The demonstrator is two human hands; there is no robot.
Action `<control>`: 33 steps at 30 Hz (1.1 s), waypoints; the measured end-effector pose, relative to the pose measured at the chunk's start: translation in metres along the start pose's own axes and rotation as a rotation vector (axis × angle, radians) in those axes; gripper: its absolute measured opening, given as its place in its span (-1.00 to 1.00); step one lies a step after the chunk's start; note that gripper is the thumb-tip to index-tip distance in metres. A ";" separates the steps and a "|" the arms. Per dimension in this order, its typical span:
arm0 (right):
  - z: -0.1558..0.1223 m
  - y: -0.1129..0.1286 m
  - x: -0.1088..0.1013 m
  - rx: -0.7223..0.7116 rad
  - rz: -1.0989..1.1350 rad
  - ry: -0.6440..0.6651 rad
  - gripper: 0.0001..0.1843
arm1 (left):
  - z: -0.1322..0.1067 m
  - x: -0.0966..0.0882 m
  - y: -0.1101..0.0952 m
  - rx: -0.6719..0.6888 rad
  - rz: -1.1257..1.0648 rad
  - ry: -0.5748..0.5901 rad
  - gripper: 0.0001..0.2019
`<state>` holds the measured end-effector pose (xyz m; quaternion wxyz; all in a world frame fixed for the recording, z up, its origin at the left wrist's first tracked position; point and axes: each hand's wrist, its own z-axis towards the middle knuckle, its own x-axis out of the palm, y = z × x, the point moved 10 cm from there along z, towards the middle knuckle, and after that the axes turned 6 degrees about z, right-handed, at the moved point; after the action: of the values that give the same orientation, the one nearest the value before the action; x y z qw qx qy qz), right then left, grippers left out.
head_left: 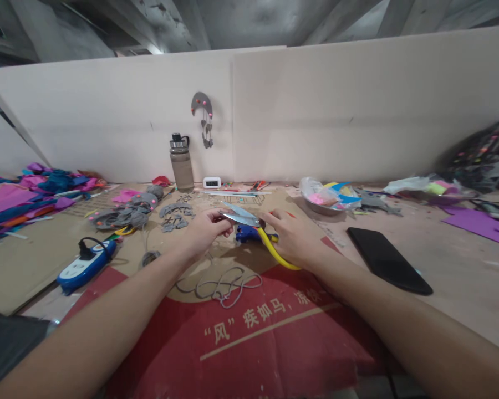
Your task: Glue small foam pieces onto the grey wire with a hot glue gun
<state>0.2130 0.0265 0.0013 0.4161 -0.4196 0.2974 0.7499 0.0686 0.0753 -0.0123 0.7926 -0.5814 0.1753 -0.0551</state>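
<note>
My right hand (pixel 293 235) is closed round the yellow handles of a pair of scissors (pixel 249 221), whose blades point left. My left hand (pixel 205 227) pinches something small and grey at the blade tips; I cannot make out what it is. A blue glue gun (pixel 246 235) lies on the cardboard just behind and below the scissors. A loose tangle of grey cord (pixel 224 285) lies on the red printed cardboard (pixel 249 338) in front of my hands.
A blue-white power strip (pixel 85 266) sits left, a black phone (pixel 388 259) right. Grey felt pieces (pixel 127 213), a water bottle (pixel 182 162), a small clock (pixel 212 182) and a metal bowl with scraps (pixel 326 197) stand behind. Coloured felt piles lie far left.
</note>
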 end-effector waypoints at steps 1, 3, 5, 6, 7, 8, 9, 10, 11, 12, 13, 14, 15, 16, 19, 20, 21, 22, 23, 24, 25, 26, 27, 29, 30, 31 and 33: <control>0.000 0.000 -0.001 -0.002 -0.006 -0.001 -0.53 | 0.000 0.000 0.000 0.002 0.003 0.001 -0.83; 0.000 0.001 -0.002 -0.012 -0.007 -0.004 -0.52 | 0.000 -0.001 0.000 0.003 0.006 -0.003 -0.82; 0.000 0.001 -0.001 -0.024 -0.004 -0.005 -0.51 | 0.000 -0.002 0.000 0.005 0.003 -0.008 -0.81; 0.000 0.001 -0.001 -0.026 0.001 -0.005 -0.50 | 0.000 -0.002 0.000 0.007 0.000 -0.009 -0.81; 0.000 0.001 0.000 -0.026 0.007 -0.004 -0.49 | 0.000 -0.002 0.000 0.011 -0.005 -0.010 -0.81; 0.000 0.000 0.001 -0.024 0.015 -0.003 -0.49 | 0.000 -0.002 -0.001 0.013 -0.011 -0.009 -0.81; 0.000 0.000 0.002 -0.020 0.025 -0.004 -0.50 | 0.000 -0.002 -0.001 0.012 -0.015 -0.007 -0.81; 0.000 -0.001 0.003 -0.017 0.034 -0.005 -0.52 | 0.000 -0.002 -0.002 0.009 -0.018 -0.006 -0.81; 0.000 -0.001 0.004 -0.015 0.044 -0.008 -0.53 | 0.000 -0.002 -0.002 0.005 -0.019 -0.006 -0.82; 0.000 -0.001 0.004 -0.015 0.052 -0.012 -0.55 | 0.000 -0.002 -0.002 0.000 -0.019 -0.009 -0.82; 0.000 -0.001 0.004 -0.017 0.059 -0.016 -0.56 | 0.000 -0.002 -0.002 -0.006 -0.018 -0.011 -0.82; 0.000 -0.001 0.004 -0.018 0.064 -0.019 -0.57 | 0.000 -0.002 -0.002 -0.011 -0.017 -0.014 -0.82; 0.001 -0.001 0.004 -0.020 0.067 -0.020 -0.57 | -0.001 -0.002 -0.002 -0.014 -0.018 -0.016 -0.82; 0.001 -0.001 0.004 -0.022 0.068 -0.021 -0.57 | -0.001 -0.002 -0.002 -0.016 -0.021 -0.015 -0.81; 0.000 0.000 0.003 -0.022 0.059 -0.020 -0.55 | -0.001 -0.001 -0.002 -0.015 -0.027 -0.009 -0.79; 0.000 0.000 0.002 -0.023 0.056 -0.019 -0.53 | -0.001 -0.001 -0.002 -0.013 -0.028 -0.010 -0.78; 0.000 0.000 0.002 -0.022 0.052 -0.016 -0.50 | -0.001 -0.001 -0.002 -0.012 -0.025 -0.010 -0.78; 0.000 0.000 0.002 -0.021 0.048 -0.013 -0.48 | -0.001 -0.001 -0.003 -0.011 -0.019 -0.009 -0.79; 0.000 0.000 0.003 -0.019 0.043 -0.009 -0.47 | -0.001 -0.001 -0.003 -0.010 -0.011 -0.008 -0.80; 0.000 0.000 0.003 -0.015 0.036 -0.004 -0.46 | -0.001 -0.001 -0.004 -0.010 -0.003 -0.009 -0.81; 0.000 0.000 0.003 -0.011 0.028 0.001 -0.45 | -0.001 -0.001 -0.004 -0.010 0.003 -0.008 -0.83; 0.000 -0.001 0.004 -0.008 0.020 0.006 -0.45 | -0.001 -0.001 -0.004 -0.011 0.006 -0.008 -0.83; 0.000 -0.001 0.004 -0.005 0.011 0.010 -0.44 | -0.002 -0.001 -0.005 -0.013 0.005 -0.009 -0.84; 0.000 -0.002 0.003 -0.003 -0.013 0.015 -0.43 | -0.002 -0.001 -0.004 -0.019 -0.009 -0.009 -0.87; 0.000 -0.002 0.002 -0.002 -0.027 0.013 -0.43 | -0.002 0.000 -0.004 -0.022 -0.019 -0.008 -0.88; 0.000 -0.002 0.001 -0.002 -0.041 0.011 -0.43 | -0.002 0.000 -0.004 -0.025 -0.028 -0.007 -0.89; 0.000 -0.001 -0.002 -0.005 -0.065 0.000 -0.45 | -0.002 0.000 -0.004 -0.026 -0.043 -0.005 -0.88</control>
<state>0.2144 0.0264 0.0027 0.4390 -0.4301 0.2818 0.7369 0.0689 0.0724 -0.0087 0.7840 -0.5955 0.1615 -0.0684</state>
